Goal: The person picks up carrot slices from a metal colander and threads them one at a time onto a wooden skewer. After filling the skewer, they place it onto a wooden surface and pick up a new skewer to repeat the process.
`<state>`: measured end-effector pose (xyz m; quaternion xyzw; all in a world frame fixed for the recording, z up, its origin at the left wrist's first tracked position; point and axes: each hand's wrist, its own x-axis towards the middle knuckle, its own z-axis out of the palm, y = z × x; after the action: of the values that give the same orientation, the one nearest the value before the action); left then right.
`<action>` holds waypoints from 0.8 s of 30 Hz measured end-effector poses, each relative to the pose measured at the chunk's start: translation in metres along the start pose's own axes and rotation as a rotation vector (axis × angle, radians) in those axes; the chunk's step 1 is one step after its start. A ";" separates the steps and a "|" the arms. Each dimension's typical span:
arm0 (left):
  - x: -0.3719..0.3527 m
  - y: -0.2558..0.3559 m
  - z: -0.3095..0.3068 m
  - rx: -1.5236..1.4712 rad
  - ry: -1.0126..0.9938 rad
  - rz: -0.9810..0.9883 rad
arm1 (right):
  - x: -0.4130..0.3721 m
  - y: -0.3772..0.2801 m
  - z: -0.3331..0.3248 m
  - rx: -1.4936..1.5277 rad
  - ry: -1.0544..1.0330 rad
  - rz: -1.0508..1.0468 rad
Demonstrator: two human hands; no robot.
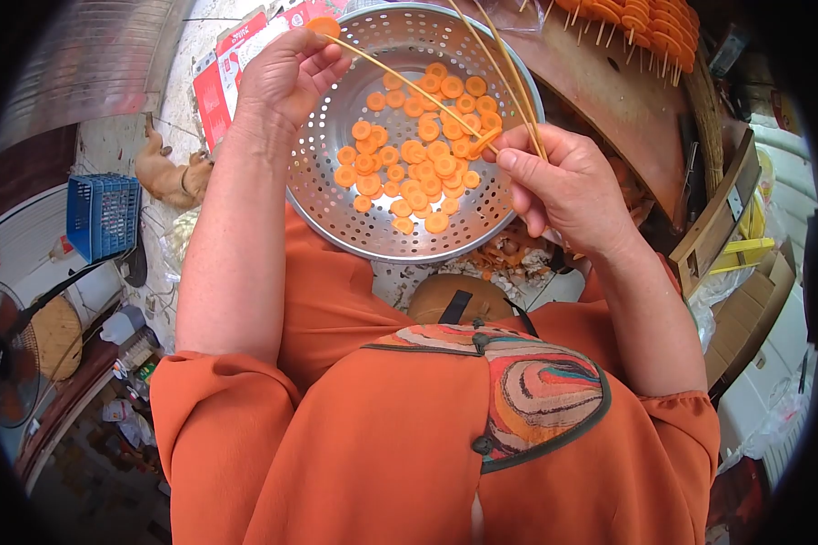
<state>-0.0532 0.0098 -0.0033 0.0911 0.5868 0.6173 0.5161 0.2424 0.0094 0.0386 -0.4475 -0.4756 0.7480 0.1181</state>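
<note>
Yellow and thin, the stick [426, 94] over the metal bowl [373, 234] looks light and snappy, best held near its ends. The left hand [286, 80] pinches its left end; the right hand [568, 186] grips carrot [484, 142] and more sticks [520, 88].

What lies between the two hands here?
A stick runs from left hand to right hand, over the colander of carrot slices; head view.

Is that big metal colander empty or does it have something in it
It's partly full: many orange carrot slices lie in the colander, with its perforated metal still showing around them.
</note>
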 end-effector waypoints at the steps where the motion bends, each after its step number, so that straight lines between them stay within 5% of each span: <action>1: 0.000 0.000 0.001 -0.006 0.011 0.004 | 0.000 0.000 0.000 0.000 0.000 0.000; 11: -0.011 0.003 0.011 0.290 -0.149 0.163 | -0.003 -0.003 -0.004 0.052 0.023 -0.008; 18: -0.068 -0.040 0.066 0.300 -0.481 -0.068 | 0.007 -0.004 -0.006 0.160 0.088 -0.033; 24: -0.075 -0.047 0.071 0.302 -0.468 -0.049 | 0.008 -0.005 -0.006 0.108 0.123 -0.022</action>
<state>0.0566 -0.0115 0.0166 0.2928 0.5392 0.4722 0.6329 0.2416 0.0202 0.0375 -0.4803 -0.4314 0.7423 0.1795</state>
